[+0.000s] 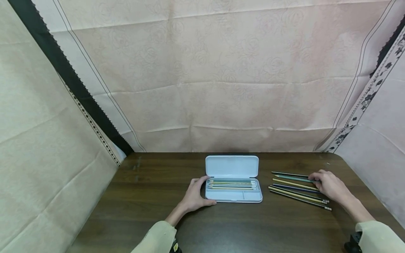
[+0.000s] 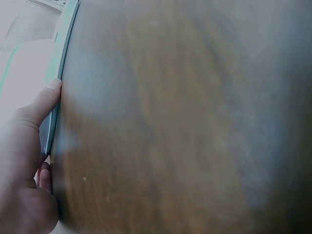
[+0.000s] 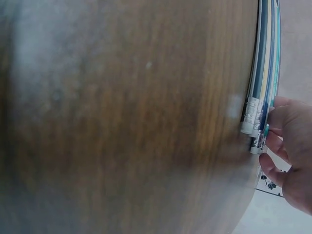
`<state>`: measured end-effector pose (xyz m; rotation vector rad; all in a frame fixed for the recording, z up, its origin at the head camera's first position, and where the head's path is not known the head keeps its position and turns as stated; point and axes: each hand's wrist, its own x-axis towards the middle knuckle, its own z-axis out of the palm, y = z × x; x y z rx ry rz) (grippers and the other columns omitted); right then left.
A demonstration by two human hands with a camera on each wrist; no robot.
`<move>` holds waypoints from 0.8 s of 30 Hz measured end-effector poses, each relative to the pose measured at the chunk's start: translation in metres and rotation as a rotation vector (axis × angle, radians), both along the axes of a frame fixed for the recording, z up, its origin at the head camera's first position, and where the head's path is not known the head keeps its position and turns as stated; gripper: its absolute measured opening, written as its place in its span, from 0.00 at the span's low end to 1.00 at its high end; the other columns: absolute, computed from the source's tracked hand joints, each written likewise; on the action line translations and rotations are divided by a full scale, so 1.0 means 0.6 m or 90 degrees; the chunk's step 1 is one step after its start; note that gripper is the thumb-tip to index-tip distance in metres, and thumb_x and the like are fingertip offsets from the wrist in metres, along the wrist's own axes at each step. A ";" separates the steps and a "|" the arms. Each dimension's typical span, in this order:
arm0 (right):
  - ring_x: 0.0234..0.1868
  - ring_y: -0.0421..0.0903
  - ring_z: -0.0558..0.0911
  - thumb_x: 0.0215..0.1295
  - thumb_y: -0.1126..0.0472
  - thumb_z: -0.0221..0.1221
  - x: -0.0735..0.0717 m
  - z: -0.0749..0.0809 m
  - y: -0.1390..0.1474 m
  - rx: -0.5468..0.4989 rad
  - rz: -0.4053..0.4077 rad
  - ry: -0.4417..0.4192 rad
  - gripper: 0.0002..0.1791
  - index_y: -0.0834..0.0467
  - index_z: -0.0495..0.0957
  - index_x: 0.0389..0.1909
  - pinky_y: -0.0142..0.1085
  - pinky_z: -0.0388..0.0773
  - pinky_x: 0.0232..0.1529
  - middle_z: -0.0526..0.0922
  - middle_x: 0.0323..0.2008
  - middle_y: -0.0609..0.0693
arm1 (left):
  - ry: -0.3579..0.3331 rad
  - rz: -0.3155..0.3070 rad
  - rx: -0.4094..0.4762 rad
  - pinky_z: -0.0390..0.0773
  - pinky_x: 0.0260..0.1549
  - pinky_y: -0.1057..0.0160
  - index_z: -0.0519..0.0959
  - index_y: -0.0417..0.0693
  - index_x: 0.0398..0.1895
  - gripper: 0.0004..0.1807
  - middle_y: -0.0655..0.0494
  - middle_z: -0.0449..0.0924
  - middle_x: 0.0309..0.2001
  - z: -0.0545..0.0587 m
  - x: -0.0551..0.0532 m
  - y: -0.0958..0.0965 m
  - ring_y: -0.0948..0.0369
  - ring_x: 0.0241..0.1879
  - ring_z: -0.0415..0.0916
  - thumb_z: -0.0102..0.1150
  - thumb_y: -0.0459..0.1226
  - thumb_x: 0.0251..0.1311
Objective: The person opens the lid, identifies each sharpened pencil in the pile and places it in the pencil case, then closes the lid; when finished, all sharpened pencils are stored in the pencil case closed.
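A light blue pencil case (image 1: 224, 195) lies with its lid (image 1: 232, 166) raised at the back; several pencils (image 1: 231, 185) lie side by side in its long compartment. My left hand (image 1: 194, 196) grips the case's left end, thumb at the front edge and fingers at the back corner. In the left wrist view, the thumb (image 2: 46, 95) presses on the case's edge. To the right of the case, several loose pencils (image 1: 300, 197) lie roughly parallel. My right hand (image 1: 330, 186) pinches the eraser end of a teal pencil (image 1: 294, 178) among them; its fingertips are partly hidden.
All this lies on a dark brown wooden table (image 1: 152, 186). Pale patterned cloth (image 1: 221, 70) hangs behind it and at both sides. The case has a small front compartment beside a longer one.
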<state>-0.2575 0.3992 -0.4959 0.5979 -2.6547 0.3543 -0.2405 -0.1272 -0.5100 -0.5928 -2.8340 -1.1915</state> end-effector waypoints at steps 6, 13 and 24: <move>0.28 0.48 0.78 0.49 0.78 0.67 0.000 0.001 -0.001 0.004 0.001 -0.008 0.12 0.59 0.84 0.32 0.47 0.74 0.27 0.79 0.28 0.47 | -0.005 -0.002 0.000 0.67 0.57 0.44 0.65 0.50 0.72 0.51 0.49 0.68 0.65 0.001 -0.001 0.000 0.49 0.64 0.59 0.80 0.52 0.44; 0.27 0.44 0.76 0.51 0.77 0.66 0.001 0.001 0.001 0.005 0.002 -0.016 0.12 0.59 0.84 0.33 0.44 0.73 0.25 0.77 0.28 0.46 | -0.004 -0.001 -0.001 0.67 0.57 0.45 0.65 0.51 0.72 0.51 0.48 0.67 0.64 0.000 -0.001 0.000 0.49 0.64 0.60 0.80 0.53 0.44; 0.27 0.40 0.73 0.49 0.78 0.66 0.003 0.001 -0.002 0.005 0.014 0.016 0.13 0.59 0.83 0.32 0.41 0.71 0.24 0.77 0.28 0.44 | 0.000 -0.003 0.004 0.67 0.57 0.45 0.66 0.50 0.71 0.51 0.48 0.68 0.64 0.000 -0.001 -0.001 0.49 0.63 0.60 0.81 0.52 0.44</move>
